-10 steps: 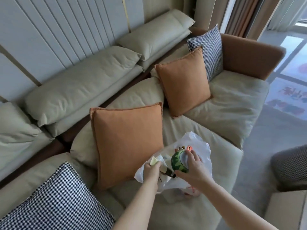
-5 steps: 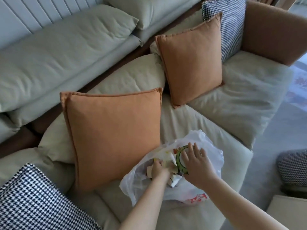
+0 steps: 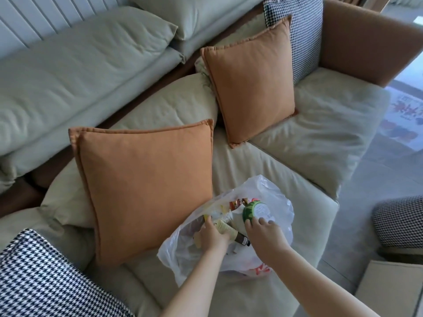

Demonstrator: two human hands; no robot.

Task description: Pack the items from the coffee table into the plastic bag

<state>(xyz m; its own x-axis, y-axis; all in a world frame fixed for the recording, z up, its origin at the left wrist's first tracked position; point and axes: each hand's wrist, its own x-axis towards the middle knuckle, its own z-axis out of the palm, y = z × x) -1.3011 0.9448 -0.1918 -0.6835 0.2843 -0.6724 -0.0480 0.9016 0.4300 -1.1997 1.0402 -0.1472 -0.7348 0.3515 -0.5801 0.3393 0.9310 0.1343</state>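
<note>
A thin white plastic bag [image 3: 278, 195] lies open on the sofa seat. Inside it I see a green round container [image 3: 254, 211] with a white label face, a pale yellow tube with a dark cap [image 3: 229, 229], and some colourful packets [image 3: 238, 202]. My left hand [image 3: 211, 234] is inside the bag's mouth, its fingers curled around the yellow tube. My right hand [image 3: 265, 236] sits at the green container, fingertips touching its near edge. The bag's lower contents are hidden by both hands.
The beige sofa [image 3: 320, 124] carries two orange cushions [image 3: 146, 186] [image 3: 251, 76] just behind the bag. Houndstooth cushions lie at the lower left [image 3: 45, 280] and far back [image 3: 297, 30]. A houndstooth stool [image 3: 398, 220] and a beige box corner [image 3: 393, 287] stand on the floor at right.
The bag has sunk onto the seat and both hands have pushed the items deeper into it. My right hand slid from the container's top to its near edge. The camera tilted downward.
</note>
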